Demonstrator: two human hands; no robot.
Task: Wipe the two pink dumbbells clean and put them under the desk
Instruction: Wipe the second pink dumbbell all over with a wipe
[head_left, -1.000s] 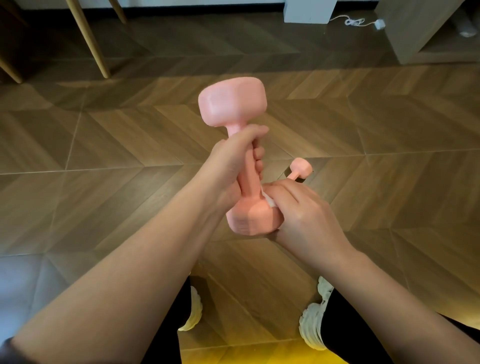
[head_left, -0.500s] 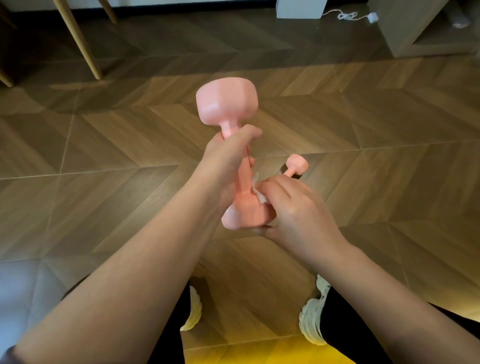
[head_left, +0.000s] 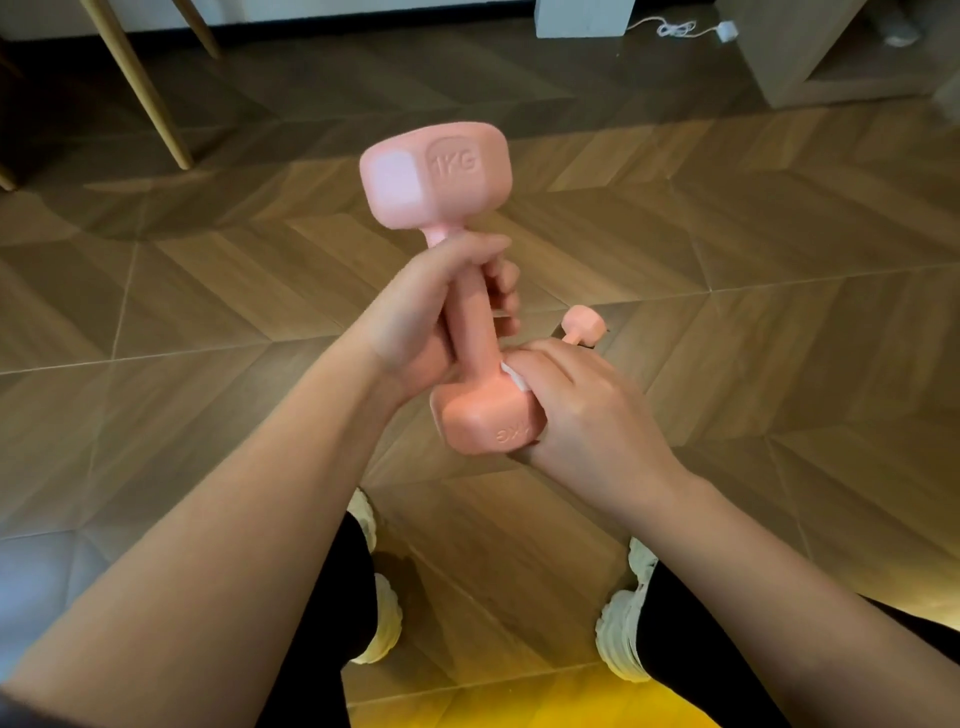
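My left hand (head_left: 415, 332) is wrapped round the bar of a pink, blocky-headed dumbbell marked 1KG (head_left: 470, 317), holding it roughly upright in the air above the brown herringbone wood floor (head_left: 779, 312). My right hand (head_left: 582, 410) has its fingers curled against the lower head, pinching a small white wipe (head_left: 511, 376) onto it where the head meets the bar; only an edge of the wipe shows past the fingers. I judge I am midway through cleaning this weight: the lower end is being rubbed, and I cannot tell whether the top head and bar are done. The second pink dumbbell (head_left: 583, 325) lies on the floor just beyond my right hand, mostly hidden behind it, and nothing shows whether it has been wiped. Neither one is under a counter; I cannot pick the counter out for certain, only pale wooden legs (head_left: 140, 88) at the far left. By my reckoning what is left is to finish this one, wipe the other if it needs it, and stow both.
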